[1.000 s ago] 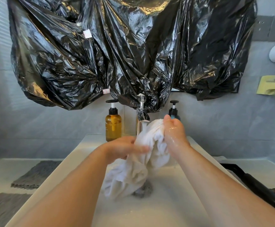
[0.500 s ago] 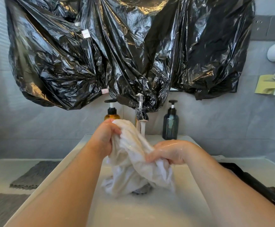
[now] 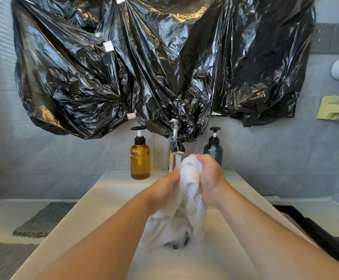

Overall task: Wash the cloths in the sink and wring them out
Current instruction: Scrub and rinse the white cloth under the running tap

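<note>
Sink (image 3: 112, 190) holds foamy water (image 3: 184, 261); cloth (image 3: 191, 178) dips in

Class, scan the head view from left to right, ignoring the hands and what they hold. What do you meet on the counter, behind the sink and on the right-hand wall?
grey cloths → amber pump bottle → tap → dark pump bottle → yellow holder
</note>
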`<action>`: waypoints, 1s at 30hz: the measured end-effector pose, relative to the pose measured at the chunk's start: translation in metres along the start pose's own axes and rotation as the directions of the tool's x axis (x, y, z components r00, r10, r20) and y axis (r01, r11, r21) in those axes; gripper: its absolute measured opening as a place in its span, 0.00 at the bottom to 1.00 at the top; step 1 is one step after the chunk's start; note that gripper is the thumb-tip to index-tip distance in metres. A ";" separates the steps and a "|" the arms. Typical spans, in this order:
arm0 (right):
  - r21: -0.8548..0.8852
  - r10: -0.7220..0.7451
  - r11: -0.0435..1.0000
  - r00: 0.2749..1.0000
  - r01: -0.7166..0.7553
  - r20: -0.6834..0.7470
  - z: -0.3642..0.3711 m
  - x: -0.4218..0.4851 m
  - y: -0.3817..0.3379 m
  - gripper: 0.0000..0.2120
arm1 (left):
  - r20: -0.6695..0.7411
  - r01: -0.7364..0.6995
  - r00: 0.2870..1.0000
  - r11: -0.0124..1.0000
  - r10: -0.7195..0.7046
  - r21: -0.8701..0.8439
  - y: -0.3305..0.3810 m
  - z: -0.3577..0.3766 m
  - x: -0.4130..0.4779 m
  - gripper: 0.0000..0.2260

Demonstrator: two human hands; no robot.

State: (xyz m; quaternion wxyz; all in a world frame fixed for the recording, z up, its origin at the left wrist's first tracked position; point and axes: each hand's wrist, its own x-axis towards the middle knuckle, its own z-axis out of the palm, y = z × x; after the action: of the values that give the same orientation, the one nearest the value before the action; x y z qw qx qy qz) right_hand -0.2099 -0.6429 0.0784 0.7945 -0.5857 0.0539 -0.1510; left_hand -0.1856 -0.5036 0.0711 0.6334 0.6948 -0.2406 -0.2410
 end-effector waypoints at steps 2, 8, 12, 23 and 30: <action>-0.058 -0.065 0.996 0.995 0.061 -0.078 0.003 0.001 0.000 0.17 | -0.075 -0.078 0.995 0.992 0.071 -0.100 0.000 -0.006 0.006 0.16; -0.411 0.248 0.896 0.956 -0.166 0.155 0.002 0.004 0.017 0.21 | -0.566 -0.263 0.824 0.876 -0.014 -0.405 0.001 -0.043 0.029 0.21; -0.590 0.383 0.778 0.907 -0.216 0.173 -0.008 0.005 0.032 0.23 | -0.605 -0.322 0.790 0.776 -0.095 -0.542 0.005 -0.050 0.026 0.23; -0.469 -0.209 0.871 0.974 0.145 -0.087 0.020 -0.010 0.024 0.19 | -0.503 -0.209 0.864 0.911 0.002 -0.356 0.000 -0.029 0.029 0.33; -0.593 -0.266 0.800 0.941 0.095 -0.208 0.027 -0.002 0.024 0.10 | -0.271 0.019 0.962 0.996 -0.042 -0.089 0.007 -0.018 0.017 0.14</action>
State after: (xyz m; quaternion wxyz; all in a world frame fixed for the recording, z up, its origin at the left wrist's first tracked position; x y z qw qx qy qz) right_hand -0.2007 -0.6116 0.0641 0.5466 -0.7725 0.1524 -0.2849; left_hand -0.1608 -0.5014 0.0791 0.6857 0.6974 -0.1299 -0.1630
